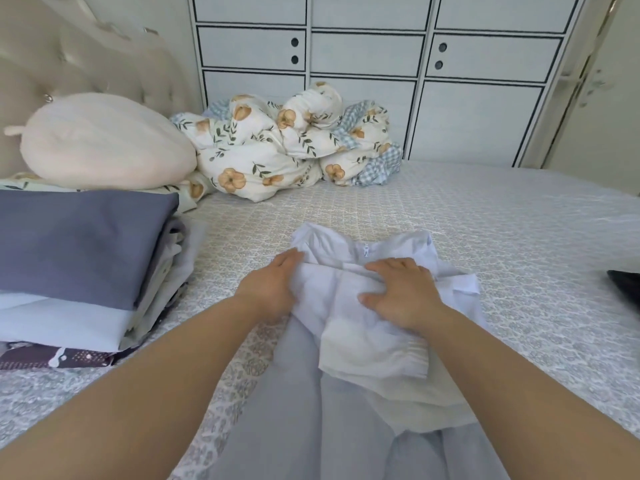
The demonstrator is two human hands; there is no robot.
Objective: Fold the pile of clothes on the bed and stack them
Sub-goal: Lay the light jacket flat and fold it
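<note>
White panelled wardrobe [367, 57] behind the bed [502, 237], tufted cream headboard [69, 53] left

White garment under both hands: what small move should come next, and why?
Probably smooth the white garment flat, sweeping outward from its zipper end. The left hand and right hand already press on it, and the cloth between them is bunched and creased. It is not yet folded, and the folded stack waits to the left.

dark object [628, 285] cut off at right edge
</note>
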